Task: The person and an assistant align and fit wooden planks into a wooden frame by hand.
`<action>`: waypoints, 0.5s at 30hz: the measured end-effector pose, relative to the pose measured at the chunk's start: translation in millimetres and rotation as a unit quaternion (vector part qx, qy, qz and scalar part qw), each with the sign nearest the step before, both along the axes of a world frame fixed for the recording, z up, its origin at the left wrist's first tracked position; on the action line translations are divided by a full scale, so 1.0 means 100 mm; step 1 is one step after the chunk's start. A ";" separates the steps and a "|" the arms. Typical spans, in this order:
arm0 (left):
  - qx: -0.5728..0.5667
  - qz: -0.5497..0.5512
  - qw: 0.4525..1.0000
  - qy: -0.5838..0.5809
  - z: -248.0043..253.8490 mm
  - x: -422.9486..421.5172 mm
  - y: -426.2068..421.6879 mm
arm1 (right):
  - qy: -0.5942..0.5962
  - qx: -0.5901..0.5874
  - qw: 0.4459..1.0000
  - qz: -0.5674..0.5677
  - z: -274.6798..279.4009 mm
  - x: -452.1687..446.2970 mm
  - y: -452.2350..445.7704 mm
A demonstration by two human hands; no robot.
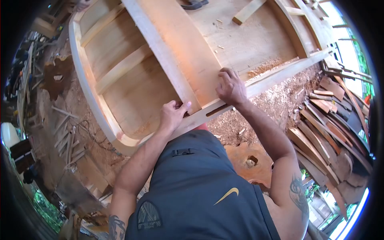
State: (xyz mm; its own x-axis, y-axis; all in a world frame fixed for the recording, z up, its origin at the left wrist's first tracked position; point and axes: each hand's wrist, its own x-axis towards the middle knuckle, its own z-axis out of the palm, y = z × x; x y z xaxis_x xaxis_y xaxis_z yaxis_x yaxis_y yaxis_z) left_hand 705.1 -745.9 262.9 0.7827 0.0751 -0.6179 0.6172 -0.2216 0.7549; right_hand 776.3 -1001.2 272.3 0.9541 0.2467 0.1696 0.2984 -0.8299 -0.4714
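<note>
A wide wooden board (182, 48) runs up and away from me across a large wooden frame (96, 90) with a curved left end. My left hand (173, 116) is closed at the near left corner of the board, thumb on its edge, beside the frame's front rail (276, 76). On the board's near right edge, my right hand (232, 87) is closed with its fingers curled; the fingertips are partly hidden. Between my hands, the rail has a long slot (218, 111), close to the end of the board.
Part of a hammer (195, 4) and a loose wood block (249, 12) lie on the panel. Another person's hand (82, 4) shows at the far left corner. Wood offcuts (320, 136) are piled at right. Sawdust covers the ground near a wooden stool-like piece (260, 168).
</note>
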 end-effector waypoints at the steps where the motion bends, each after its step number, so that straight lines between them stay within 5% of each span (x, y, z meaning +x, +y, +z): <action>1: 0.003 -0.007 1.000 0.000 0.01 0.00 -0.01 | -0.015 0.006 1.000 0.005 -0.01 0.00 -0.01; 15: 0.064 -0.126 0.982 0.123 0.38 0.36 -0.13 | 0.009 0.061 0.997 -0.052 -0.04 -0.03 -0.12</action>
State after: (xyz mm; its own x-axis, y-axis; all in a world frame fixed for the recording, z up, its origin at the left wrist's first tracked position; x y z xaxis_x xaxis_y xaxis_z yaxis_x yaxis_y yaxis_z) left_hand 741.2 -759.0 300.9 0.6150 -0.0133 -0.7884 0.6901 -0.4746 0.5463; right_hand 773.4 -1013.6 268.6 0.9768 0.1241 0.1745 0.2034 -0.7925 -0.5750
